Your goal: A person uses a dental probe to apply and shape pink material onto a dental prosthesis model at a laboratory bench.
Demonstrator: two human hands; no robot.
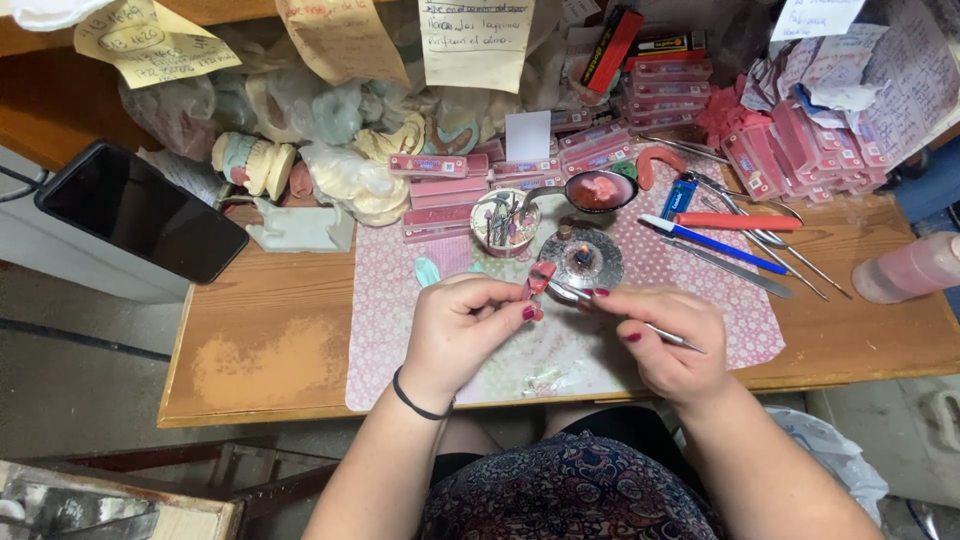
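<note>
Head view, looking down at wooden table (pixel 300 330) with patterned pink mat (pixel 400 320) at centre.

Left hand (pixel 460 325): fingers pinched closed on a small pink wax piece (pixel 541 276), held above the mat just at 7 o'clock of the small round burner (pixel 583 260). Black band on the wrist.

Right hand (pixel 665 335): fingers clenched round a thin metal instrument (pixel 660 333); its tip runs toward 10 o'clock and meets the pink wax piece, though actual contact is hard to confirm at this size. Handle end sticks out toward 4 o'clock past the hand.

Surroundings: at 12 o'clock of the burner, a metal spoon (pixel 598 190) with pink material in its bowl. At 10 o'clock, a small round pot of tools (pixel 505 222). At 2 to 3 o'clock, a blue pen (pixel 712 243), a red-handled tool (pixel 738 221) and several metal instruments lying on the table. Stacks of pink flat boxes (pixel 660 95) at the far edge; plaster dental casts (pixel 255 165) at 10 o'clock; black phone (pixel 140 210) at 9 o'clock; pink bottle (pixel 905 268) at 3 o'clock
</note>
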